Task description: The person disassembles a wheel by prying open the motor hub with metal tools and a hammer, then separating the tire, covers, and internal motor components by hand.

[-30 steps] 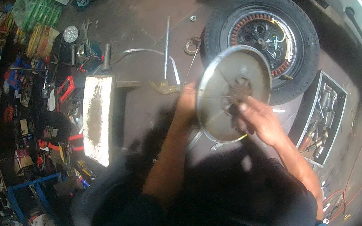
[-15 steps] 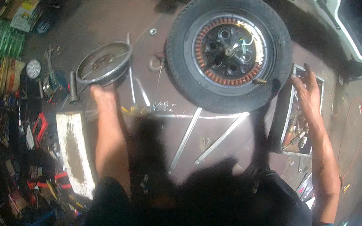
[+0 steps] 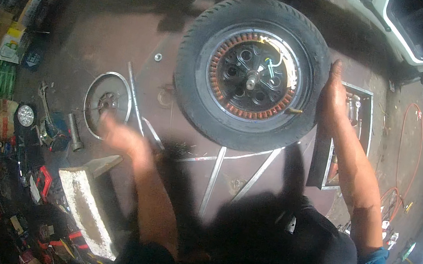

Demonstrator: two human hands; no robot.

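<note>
A black tyre [image 3: 189,95] lies on its side, its hub showing a ring of copper windings [image 3: 213,85] and a central axle [image 3: 251,81]. My right hand [image 3: 335,93] rests flat against the tyre's right side, fingers stretched out. On the left, a round metal cover [image 3: 98,86] with a raised centre lies on the brown surface. My left hand [image 3: 123,137] is over its near edge, blurred by motion; whether its fingers touch the cover is unclear.
A metal-framed tray [image 3: 368,137] of parts stands right of the tyre. Metal strips [image 3: 213,179] lie in front. Left are a whitish block [image 3: 86,203], a tube [image 3: 75,132], wrenches [image 3: 46,100] and cluttered tools. A red hose [image 3: 421,143] lies far right.
The round cover, tilted up in my left hand before, now lies flatter. My left hand has moved over its near edge. My right hand has come from above the tray to the tyre's side.
</note>
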